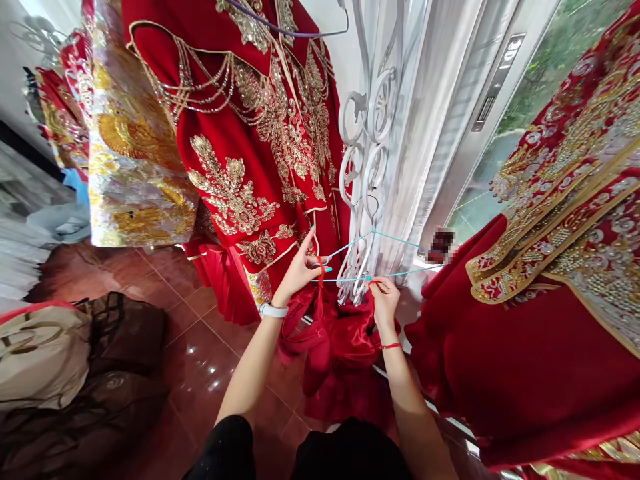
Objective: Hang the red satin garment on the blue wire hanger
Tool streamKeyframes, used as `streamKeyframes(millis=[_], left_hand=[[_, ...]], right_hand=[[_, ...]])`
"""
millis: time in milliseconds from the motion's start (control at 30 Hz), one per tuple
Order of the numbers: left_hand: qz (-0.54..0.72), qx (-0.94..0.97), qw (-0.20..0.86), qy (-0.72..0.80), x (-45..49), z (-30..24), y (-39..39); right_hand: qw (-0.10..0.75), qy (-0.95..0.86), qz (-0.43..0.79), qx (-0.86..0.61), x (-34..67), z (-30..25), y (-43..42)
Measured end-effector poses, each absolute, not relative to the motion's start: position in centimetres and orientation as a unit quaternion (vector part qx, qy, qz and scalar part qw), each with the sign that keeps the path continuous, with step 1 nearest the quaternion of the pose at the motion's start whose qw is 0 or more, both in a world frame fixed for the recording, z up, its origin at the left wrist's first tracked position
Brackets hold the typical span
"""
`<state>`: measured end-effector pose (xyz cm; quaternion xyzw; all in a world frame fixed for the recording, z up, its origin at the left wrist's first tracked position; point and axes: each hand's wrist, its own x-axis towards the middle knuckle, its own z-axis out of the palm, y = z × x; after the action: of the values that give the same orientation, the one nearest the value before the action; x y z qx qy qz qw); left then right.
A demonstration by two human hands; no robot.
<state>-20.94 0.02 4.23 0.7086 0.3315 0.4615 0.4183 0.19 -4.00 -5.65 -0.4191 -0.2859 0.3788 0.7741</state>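
My left hand pinches a thin light-blue hanger at its left end, with a short red tie at my fingers. My right hand pinches the hanger's lower bar near a red thread. The hanger's top hangs against white metal scrollwork. Bunched red satin cloth lies just below both hands, and its ties reach up towards my left hand. A white watch band circles my left wrist, and a red cord circles my right wrist.
A red gown with gold beading hangs ahead, with a gold-and-silver embroidered robe to its left. A red beaded robe hangs close on the right. Below are a sheer curtain, glass door, brown tiled floor and bags.
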Motion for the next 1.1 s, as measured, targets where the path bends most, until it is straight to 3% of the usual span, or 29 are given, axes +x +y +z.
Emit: streamKeyframes(millis=[333, 467, 667, 967, 1100], left_hand=[[0.308, 0.817, 0.318, 0.370, -21.2, 4.5, 0.5], [0.245, 0.860, 0.210, 0.395, -21.2, 4.9, 0.3], [0.256, 0.864, 0.074, 0.427, -20.4, 3.9, -0.5], [0.230, 0.869, 0.095, 0.428, -21.1, 4.1, -1.4], [0.243, 0.870, 0.117, 0.414, -22.0, 4.5, -1.1]], right_hand=[[0.764, -0.303, 0.377, -0.428, 0.5, -6.6, -3.6], [0.763, -0.306, 0.373, -0.430, 0.6, -6.5, -3.5], [0.758, -0.323, 0.358, -0.440, 0.9, -6.0, -3.9], [0.716, -0.374, 0.385, -0.446, 3.8, -4.4, -6.3], [0.722, -0.367, 0.342, -0.476, 7.6, -4.1, -8.5]])
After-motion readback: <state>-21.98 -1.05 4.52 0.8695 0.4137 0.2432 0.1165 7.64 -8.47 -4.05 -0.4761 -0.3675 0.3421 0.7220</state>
